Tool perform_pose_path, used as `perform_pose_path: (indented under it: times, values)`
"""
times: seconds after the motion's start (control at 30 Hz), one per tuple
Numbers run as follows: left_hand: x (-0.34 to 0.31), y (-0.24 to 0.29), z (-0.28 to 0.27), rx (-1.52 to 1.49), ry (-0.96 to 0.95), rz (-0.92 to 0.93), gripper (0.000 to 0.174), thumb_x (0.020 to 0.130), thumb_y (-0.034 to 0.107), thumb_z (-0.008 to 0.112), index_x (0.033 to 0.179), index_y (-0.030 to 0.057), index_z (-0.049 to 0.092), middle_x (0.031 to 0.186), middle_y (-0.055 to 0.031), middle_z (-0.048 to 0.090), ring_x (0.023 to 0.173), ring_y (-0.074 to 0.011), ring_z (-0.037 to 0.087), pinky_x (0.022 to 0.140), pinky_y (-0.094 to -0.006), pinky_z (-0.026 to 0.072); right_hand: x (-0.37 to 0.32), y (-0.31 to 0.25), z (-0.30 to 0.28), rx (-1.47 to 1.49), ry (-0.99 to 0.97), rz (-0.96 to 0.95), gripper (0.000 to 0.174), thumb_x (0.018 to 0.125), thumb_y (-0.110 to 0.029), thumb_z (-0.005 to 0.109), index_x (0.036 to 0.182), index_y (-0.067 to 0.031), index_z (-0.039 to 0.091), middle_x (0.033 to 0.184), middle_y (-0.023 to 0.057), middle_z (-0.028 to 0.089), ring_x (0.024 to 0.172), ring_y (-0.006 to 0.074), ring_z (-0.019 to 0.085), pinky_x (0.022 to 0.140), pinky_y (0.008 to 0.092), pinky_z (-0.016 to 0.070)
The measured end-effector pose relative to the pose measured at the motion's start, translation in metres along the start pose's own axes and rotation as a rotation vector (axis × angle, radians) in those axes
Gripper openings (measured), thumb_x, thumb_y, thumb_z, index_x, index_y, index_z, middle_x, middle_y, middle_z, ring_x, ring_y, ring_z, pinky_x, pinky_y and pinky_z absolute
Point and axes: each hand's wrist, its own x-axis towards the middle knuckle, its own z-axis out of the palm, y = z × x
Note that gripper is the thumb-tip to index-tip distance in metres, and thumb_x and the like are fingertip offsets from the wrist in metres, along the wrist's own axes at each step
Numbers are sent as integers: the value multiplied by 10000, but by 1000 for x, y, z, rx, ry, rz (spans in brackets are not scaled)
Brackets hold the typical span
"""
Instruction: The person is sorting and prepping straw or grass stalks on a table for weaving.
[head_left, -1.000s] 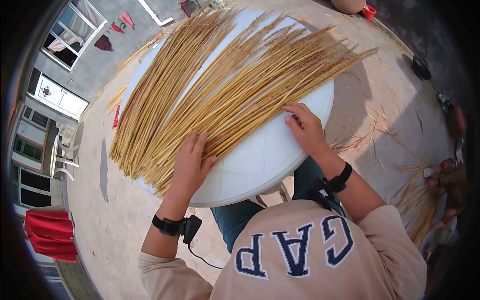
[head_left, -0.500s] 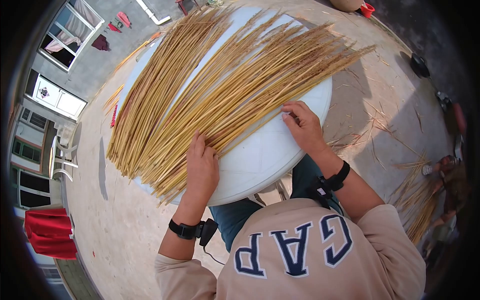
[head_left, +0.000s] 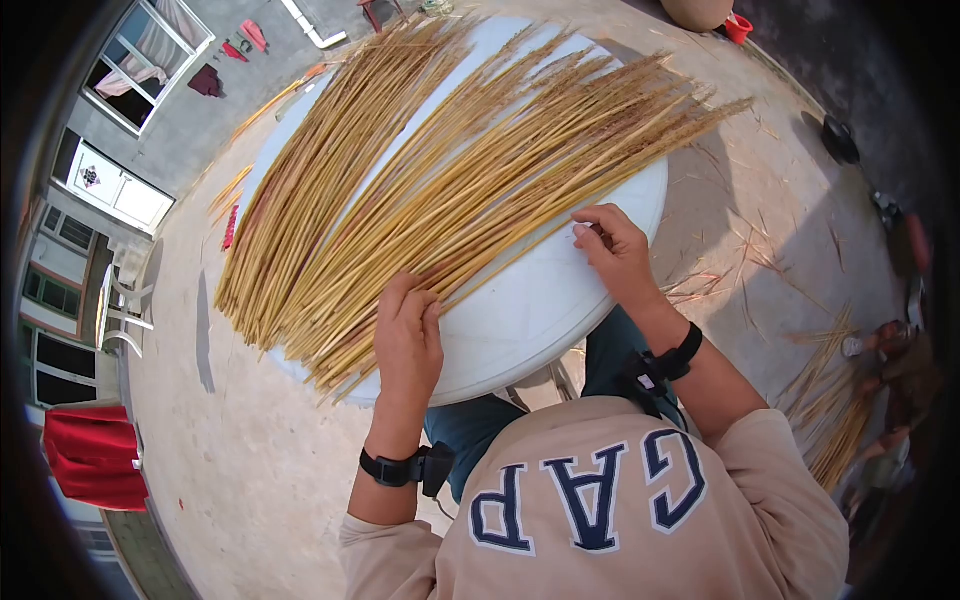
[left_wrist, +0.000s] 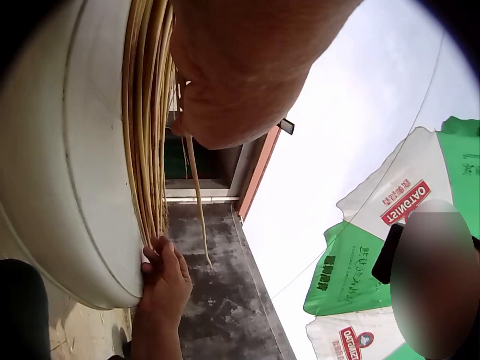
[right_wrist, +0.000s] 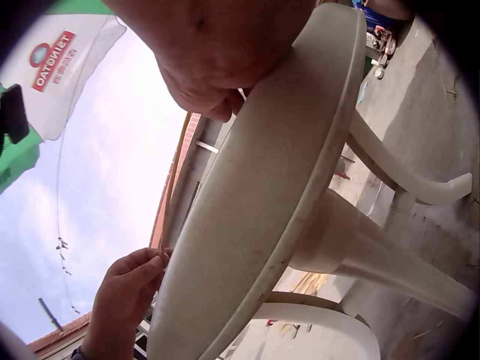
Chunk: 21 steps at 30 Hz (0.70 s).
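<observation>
A broad spread of long dry straw stalks [head_left: 450,235] with feathery heads lies over the white round table [head_left: 520,325]. Along the near edge of the spread, my left hand [head_left: 408,335] bends its fingers at the lower part of the stalks and pinches a thin straw stalk [left_wrist: 198,180]. My right hand [head_left: 622,258] is farther right, close to the table's rim, with curled fingers. Its fingertips are right at the outermost stalks. Whether they grip one, I cannot tell. The hand's own back hides its fingers in the right wrist view.
A second bunch of stalks [head_left: 320,170] lies on the table's far left. Scattered straw [head_left: 840,400] and a person's hands show on the ground at right. A white plastic chair [head_left: 125,310] stands left. A green and white umbrella [left_wrist: 352,262] hangs overhead.
My left hand has lifted off the stalks where it lay flatter, moved right, and bent its fingers at the near edge. My right hand has shifted only slightly, with fingers more curled.
</observation>
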Motion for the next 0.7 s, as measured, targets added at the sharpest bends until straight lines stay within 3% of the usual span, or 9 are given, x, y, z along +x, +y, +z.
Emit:
perform_pose_path:
  times: [0.03,0.1,0.17,0.23,0.3,0.37,0.5,0.7]
  values:
    - [-1,3,-2,1,5,-1,61,764,-2,573,824,-1,560,1072,-187,522,1070,-365,481,859,-414,405,-1,-1,1,103,19,13,145,799,-42,602,935,9,602,854,46,567,612,85,525,549,199,425]
    - [0,10,-3,-117,-12,-117,56,778,11,577,832,19,562,967,-137,553,898,-320,552,736,-382,452,-3,-7,0,104,-9,-35,156,797,-54,615,941,5,607,852,40,568,621,75,523,544,192,422]
    - [0,14,-3,-140,11,-83,57,783,17,579,836,25,561,935,-120,554,832,-304,558,680,-364,458,-6,-17,-2,97,-37,-77,168,794,-66,629,948,1,611,850,34,569,630,66,520,538,185,420]
    - [-1,19,0,-168,28,-51,57,788,23,582,841,32,561,903,-102,555,765,-288,564,625,-346,463,-13,-30,1,125,-323,-52,213,781,-80,654,978,-8,612,839,38,571,631,54,514,529,175,415]
    - [0,26,2,-196,26,0,66,788,33,591,846,32,561,892,-104,549,722,-291,565,584,-331,459,-21,-41,13,174,-383,-35,239,780,-97,665,998,-15,614,813,33,581,612,46,514,514,167,407]
    - [0,33,4,-220,27,12,72,783,31,596,845,34,560,881,-103,543,711,-288,562,574,-333,455,-27,-49,24,390,-565,283,237,798,-119,653,1008,-17,616,796,24,591,594,49,527,501,167,413]
    - [-1,41,4,-262,4,64,92,773,10,599,857,21,564,857,-126,540,687,-287,552,566,-339,440,-34,-47,38,433,-547,343,197,853,-134,586,995,-2,618,773,32,611,609,62,561,489,178,429]
    - [-5,36,-4,-215,12,46,129,757,0,609,873,20,557,884,-121,536,689,-291,553,574,-345,447,-37,-54,32,445,-458,286,127,885,-115,533,893,-4,596,775,37,616,608,55,539,524,181,432]
